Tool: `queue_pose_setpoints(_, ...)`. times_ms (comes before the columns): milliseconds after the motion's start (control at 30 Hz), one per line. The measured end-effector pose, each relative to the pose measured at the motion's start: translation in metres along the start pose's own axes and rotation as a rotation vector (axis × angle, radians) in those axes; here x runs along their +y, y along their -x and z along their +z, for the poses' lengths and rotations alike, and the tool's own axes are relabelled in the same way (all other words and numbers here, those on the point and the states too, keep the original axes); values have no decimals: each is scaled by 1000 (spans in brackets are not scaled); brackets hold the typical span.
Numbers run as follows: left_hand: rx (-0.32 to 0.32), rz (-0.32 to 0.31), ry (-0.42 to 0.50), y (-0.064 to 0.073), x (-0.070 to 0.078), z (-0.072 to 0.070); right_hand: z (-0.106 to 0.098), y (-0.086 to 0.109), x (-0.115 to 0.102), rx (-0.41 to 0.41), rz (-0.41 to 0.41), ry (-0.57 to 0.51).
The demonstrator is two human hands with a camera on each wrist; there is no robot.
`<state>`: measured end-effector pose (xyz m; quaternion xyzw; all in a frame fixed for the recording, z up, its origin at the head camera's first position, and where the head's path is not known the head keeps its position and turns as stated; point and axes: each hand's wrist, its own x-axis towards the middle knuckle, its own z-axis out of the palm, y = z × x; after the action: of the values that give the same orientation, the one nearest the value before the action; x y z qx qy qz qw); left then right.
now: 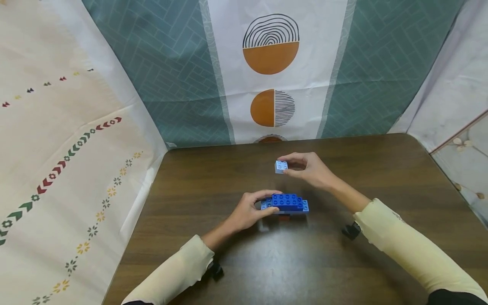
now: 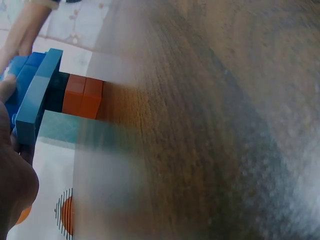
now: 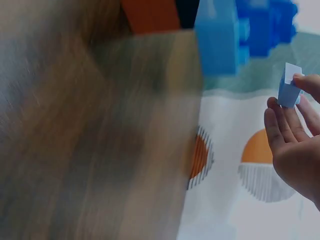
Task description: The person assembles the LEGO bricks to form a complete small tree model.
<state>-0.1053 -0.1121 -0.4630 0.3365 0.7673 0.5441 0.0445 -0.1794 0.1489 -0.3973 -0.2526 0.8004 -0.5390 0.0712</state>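
Note:
A stepped model of toy building bricks [image 1: 287, 202] stands on the table, with dark blue bricks on top of a longer light blue layer. Underneath, the left wrist view shows a narrow dark brick and orange-red bricks [image 2: 82, 97] at its foot. My left hand [image 1: 247, 210] grips the model's left end, thumb in front and fingers behind. Above and behind the model, my right hand [image 1: 310, 170] pinches a small pale blue brick [image 1: 281, 167] between thumb and fingers. That brick [image 3: 289, 90] is apart from the model in the right wrist view.
The brown wooden table [image 1: 213, 178] reaches back to a hanging cloth [image 1: 183, 84] of green and white with orange circles. Patterned cream cloth [image 1: 76, 169] hangs at the left, and pale flowered cloth [image 1: 465, 127] at the right.

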Motion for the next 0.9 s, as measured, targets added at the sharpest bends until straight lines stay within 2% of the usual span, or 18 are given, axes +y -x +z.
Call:
queue_pose_setpoints(167,5,0,-15,-2,1,1,1,23,-17,-25,-27,0)
queue_pose_setpoints(400,16,-4,-9,-2,1,1,3,46,-30,-67,-9,6)
queue_pose_setpoints(700,23,-13,-58,-2,2,-1,17,64,-28,-91,6,0)
queue_pose_setpoints(900,20,-21,-53,0,3,0,25,72,-26,-61,-16,1)
